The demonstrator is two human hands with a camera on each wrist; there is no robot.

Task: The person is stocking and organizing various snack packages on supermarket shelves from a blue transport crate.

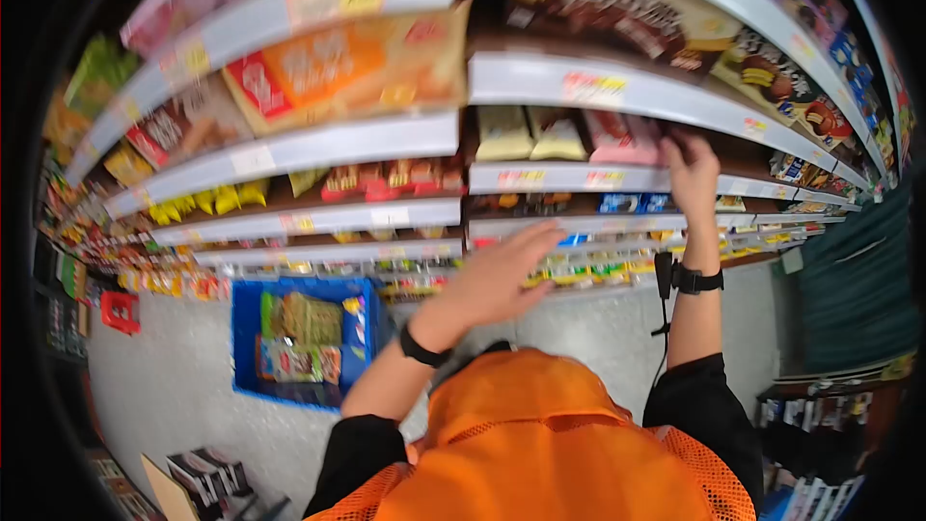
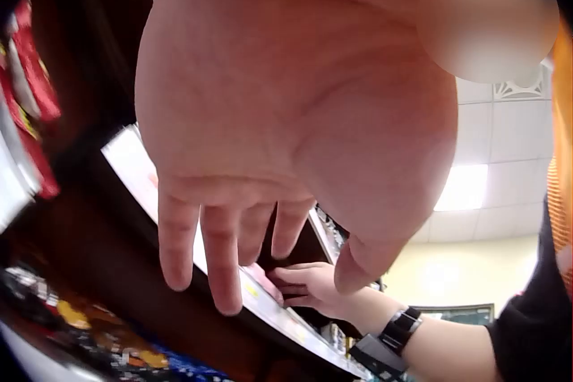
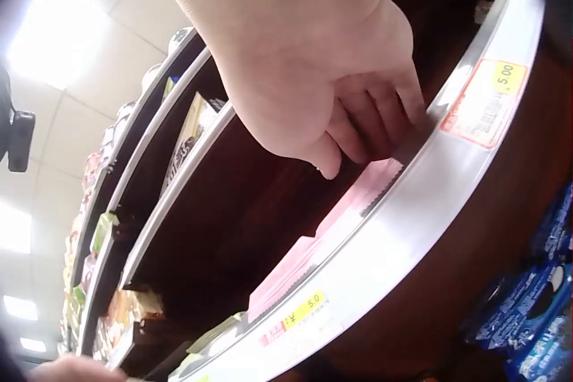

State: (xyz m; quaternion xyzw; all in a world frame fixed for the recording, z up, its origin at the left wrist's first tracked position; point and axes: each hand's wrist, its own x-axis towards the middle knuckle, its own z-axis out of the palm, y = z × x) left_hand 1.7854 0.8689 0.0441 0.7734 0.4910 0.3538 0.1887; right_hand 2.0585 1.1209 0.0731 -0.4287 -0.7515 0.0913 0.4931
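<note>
My right hand (image 1: 693, 174) reaches into a middle shelf at the right end of a row of pink packets (image 1: 613, 135). Seen from the right wrist, its fingers (image 3: 367, 122) point down beside the end of a pink packet (image 3: 358, 194), close behind the shelf's price strip; the fingertips are partly hidden. Cream-coloured packets (image 1: 503, 133) stand left of the pink ones. My left hand (image 1: 497, 275) hovers in front of the lower shelves, palm bare and fingers extended, holding nothing.
A blue basket (image 1: 238, 338) with several packaged snacks stands on the floor at left. Large snack bags (image 1: 352, 68) fill the upper left shelf. Blue packets (image 1: 637, 203) lie one shelf below the pink row. A dark green curtain (image 1: 854, 280) hangs at right.
</note>
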